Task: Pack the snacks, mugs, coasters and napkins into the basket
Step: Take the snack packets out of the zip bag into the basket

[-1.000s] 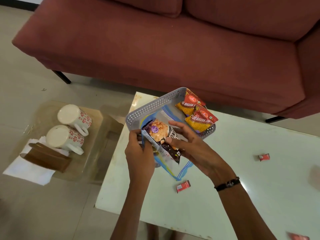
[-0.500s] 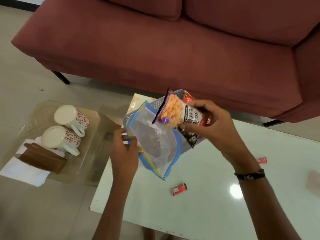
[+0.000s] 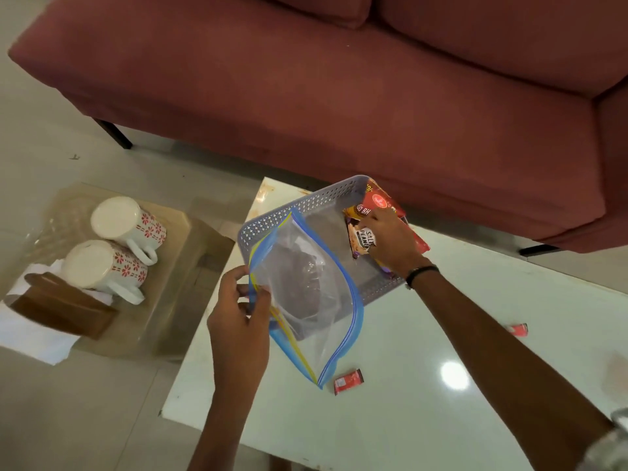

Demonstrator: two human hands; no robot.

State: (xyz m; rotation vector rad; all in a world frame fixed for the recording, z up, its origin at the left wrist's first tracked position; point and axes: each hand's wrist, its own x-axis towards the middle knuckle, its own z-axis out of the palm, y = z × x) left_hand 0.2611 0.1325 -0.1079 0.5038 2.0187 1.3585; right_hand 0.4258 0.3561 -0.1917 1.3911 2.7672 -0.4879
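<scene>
A grey perforated basket (image 3: 306, 207) sits at the far left corner of the white table (image 3: 424, 385). My right hand (image 3: 390, 243) reaches into it and grips a salted peanut packet (image 3: 362, 239), beside red snack packets (image 3: 380, 202) leaning at the basket's far end. My left hand (image 3: 238, 317) pinches the edge of an empty clear zip bag (image 3: 312, 300) with a blue rim, held over the basket's near side. Two white mugs with red flowers (image 3: 115, 246) lie on a low glass side table, next to brown coasters (image 3: 64, 307) on white napkins (image 3: 34, 338).
Small red sachets lie on the white table, one (image 3: 348, 381) near the bag's lower corner and another (image 3: 518, 329) at the right. A red sofa (image 3: 339, 96) stands behind the table. Pale tiled floor (image 3: 85, 419) lies between the tables.
My right hand has carried the peanut packet from above the zip bag down into the basket's far end. The left hand still holds the bag, which now hangs empty.
</scene>
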